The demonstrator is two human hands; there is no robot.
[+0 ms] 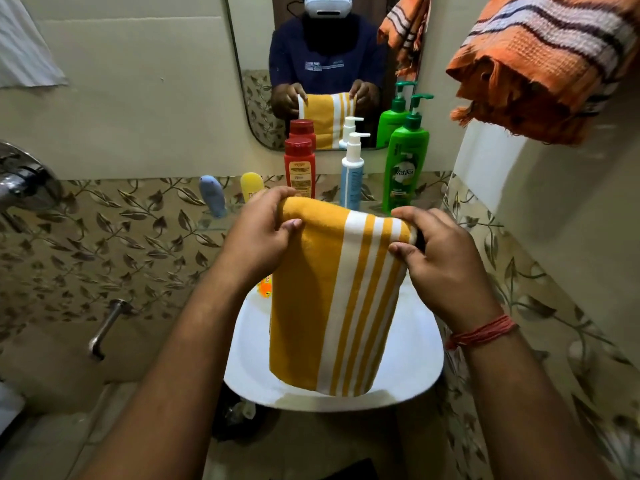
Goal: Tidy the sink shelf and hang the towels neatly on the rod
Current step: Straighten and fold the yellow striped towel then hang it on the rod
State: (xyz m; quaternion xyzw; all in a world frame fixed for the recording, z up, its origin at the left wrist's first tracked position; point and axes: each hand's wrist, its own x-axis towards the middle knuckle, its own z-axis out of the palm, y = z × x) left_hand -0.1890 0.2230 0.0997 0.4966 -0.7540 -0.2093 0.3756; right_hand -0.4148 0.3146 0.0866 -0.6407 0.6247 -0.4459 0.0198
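Left hand: grips yellow towel top left corner.
Right hand: grips top right corner.
Towel: folded, hanging over sink.
Shelf: bottles upright.

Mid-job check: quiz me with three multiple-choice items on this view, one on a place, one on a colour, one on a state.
1. Where is the yellow striped towel?
A. On the rod
B. Held over the sink
C. On the floor

2. What colour is the tallest pump bottle?
A. Green
B. Red
C. Blue

3. How is the towel held?
A. One hand
B. Both hands at its top fold
C. Not held

Answers: B, it hangs above the basin; A, green body and pump; B, left hand and right hand pinch its top corners.
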